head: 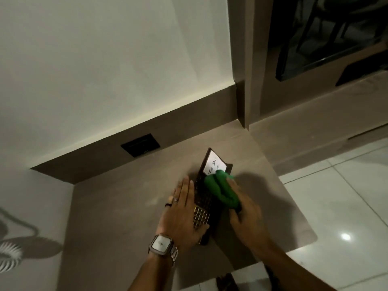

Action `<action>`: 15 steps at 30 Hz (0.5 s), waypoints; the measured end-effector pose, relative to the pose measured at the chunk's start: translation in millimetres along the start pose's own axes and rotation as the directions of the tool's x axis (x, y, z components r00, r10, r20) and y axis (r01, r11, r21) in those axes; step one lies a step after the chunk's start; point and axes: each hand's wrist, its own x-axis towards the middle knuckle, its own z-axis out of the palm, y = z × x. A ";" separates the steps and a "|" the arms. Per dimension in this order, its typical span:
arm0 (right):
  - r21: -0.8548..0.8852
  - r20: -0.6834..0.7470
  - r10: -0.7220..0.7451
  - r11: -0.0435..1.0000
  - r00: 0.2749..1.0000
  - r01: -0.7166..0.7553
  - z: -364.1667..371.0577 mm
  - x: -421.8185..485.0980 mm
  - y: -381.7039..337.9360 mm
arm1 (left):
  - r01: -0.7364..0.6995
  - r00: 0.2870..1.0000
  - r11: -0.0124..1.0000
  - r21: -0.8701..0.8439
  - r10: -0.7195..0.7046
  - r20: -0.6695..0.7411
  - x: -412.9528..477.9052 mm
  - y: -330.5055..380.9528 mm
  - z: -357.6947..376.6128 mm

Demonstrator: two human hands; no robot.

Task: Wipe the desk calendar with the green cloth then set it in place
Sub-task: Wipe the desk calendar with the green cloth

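Right grip bunches the cloth against the calendar, hiding its middle, while the left grip lies flat and open along its near-left edge on the table, the calendar's grid too dim to read.

Green cloth soft, matt; desk calendar dark, perhaps leatherette; countertop matt.

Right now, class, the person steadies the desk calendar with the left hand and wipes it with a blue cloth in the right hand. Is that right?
Not quite: the cloth is green, not blue, as the head view shows. The rest stands: the left hand steadies the desk calendar and the right hand wipes it with the cloth.
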 end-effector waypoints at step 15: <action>-0.473 0.386 -0.447 0.656 0.807 0.589 33.9 38.5 60.3 | 0.001 1.000 0.938 -0.346 -0.010 -0.025 1.8 -13.4 10.8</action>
